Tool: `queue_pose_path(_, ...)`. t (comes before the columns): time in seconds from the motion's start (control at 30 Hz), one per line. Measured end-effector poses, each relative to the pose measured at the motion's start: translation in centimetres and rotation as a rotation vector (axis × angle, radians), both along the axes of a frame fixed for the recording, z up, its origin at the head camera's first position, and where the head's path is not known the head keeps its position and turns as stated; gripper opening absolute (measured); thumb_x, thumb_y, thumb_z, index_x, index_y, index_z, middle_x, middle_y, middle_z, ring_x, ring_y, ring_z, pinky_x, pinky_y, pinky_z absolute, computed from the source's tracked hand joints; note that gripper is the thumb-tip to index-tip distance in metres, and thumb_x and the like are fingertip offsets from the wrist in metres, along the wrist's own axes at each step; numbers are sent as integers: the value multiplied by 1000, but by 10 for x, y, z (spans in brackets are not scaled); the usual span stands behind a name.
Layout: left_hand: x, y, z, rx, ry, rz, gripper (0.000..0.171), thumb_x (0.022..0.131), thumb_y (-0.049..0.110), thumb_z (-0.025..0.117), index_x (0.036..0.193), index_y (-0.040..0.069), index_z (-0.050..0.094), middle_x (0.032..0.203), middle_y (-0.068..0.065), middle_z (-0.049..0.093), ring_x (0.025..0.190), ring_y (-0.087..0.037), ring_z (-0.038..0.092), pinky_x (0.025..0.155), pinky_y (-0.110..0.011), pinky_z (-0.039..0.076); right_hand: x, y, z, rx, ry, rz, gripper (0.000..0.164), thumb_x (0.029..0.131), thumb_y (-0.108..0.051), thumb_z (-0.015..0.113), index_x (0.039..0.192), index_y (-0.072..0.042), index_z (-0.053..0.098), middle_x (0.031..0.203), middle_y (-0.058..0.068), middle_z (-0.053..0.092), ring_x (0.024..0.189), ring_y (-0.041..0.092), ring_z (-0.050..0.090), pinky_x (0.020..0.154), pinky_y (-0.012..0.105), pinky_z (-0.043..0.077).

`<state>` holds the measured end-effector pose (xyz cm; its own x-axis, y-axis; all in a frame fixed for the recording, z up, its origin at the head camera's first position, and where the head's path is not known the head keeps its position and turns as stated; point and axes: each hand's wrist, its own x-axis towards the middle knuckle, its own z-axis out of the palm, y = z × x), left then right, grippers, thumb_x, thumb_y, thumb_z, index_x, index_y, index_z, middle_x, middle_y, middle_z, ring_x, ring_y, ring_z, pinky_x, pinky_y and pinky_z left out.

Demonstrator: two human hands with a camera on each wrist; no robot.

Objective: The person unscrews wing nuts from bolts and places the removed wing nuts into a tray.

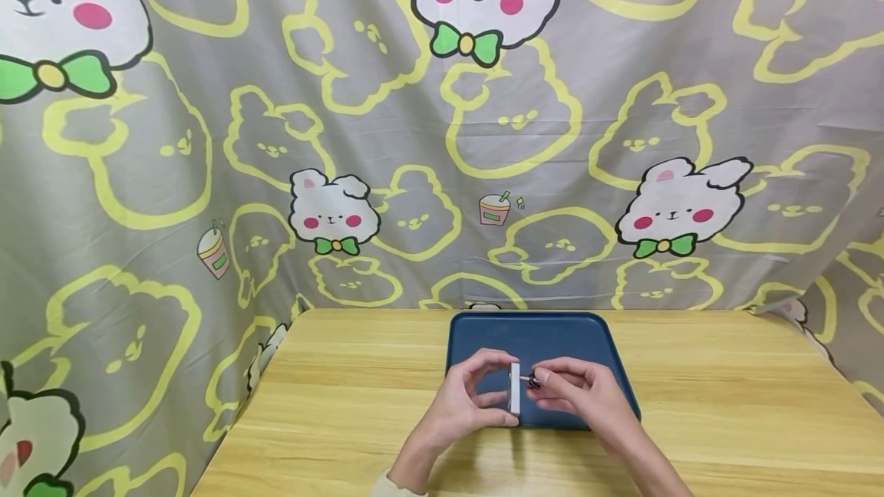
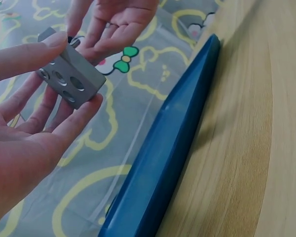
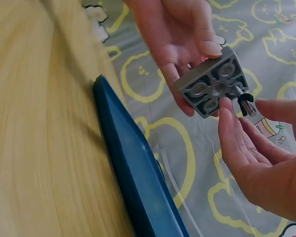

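A small grey metal block (image 1: 515, 391) stands on edge between the thumb and fingertips of my left hand (image 1: 466, 397), held above the tray. Round holes mark the face (image 2: 74, 81) seen in the left wrist view. From its ribbed other face, in the right wrist view, a threaded screw (image 3: 251, 110) sticks out with a black wing nut (image 3: 244, 97) around it. My right hand (image 1: 583, 390) is at the screw's free end, its thumb and fingers pinching about the wing nut. In the head view the fingers partly cover the nut.
Beneath both hands lies a dark blue tray (image 1: 528, 332) with a raised rim, on a light wooden table (image 1: 345, 390). A grey curtain (image 1: 414, 136) with rabbit prints hangs along the table's back and left sides.
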<state>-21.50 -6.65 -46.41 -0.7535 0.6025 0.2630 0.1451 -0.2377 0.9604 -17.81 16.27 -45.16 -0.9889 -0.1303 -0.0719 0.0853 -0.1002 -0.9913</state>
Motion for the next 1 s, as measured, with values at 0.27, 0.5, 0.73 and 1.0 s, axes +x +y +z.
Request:
queue_pose_path(0.27, 1, 2, 0, -3, 11, -10, 65, 76, -20, 79, 134, -1, 59, 136, -18, 53, 134, -37, 50, 102, -46, 54, -1, 4, 1, -63, -78, 92, 44, 99, -20, 72, 127, 12, 62, 104, 17, 75, 94, 24, 75, 87, 39, 62)
queue_pose_path(0.5, 2, 2, 1, -23, 9, -7, 66, 75, -18, 81, 134, 2, 59, 136, -14, 54, 132, -27, 53, 100, -46, 55, 1, 4, -1, -98, -52, 117, 40, 97, -13, 73, 125, 13, 62, 103, 15, 76, 95, 23, 75, 87, 39, 62)
queue_pose_path(0.73, 2, 1, -1, -48, 0, 14, 63, 78, -11, 82, 135, 1, 59, 137, -12, 56, 130, -26, 54, 97, -45, 57, 2, -2, -2, 58, 100, 20, 37, 94, -11, 76, 119, 14, 65, 103, 20, 74, 91, 26, 76, 82, 43, 63)
queue_pose_path(1.0, 0, 0, -3, -54, -34, 28, 61, 83, -3, 83, 138, -2, 57, 136, -9, 58, 127, -27, 56, 96, -43, 58, 7, -13, -4, 339, 486, -135, 15, 88, -5, 81, 101, -10, 75, 96, 3, 76, 84, 14, 74, 73, 27, 63)
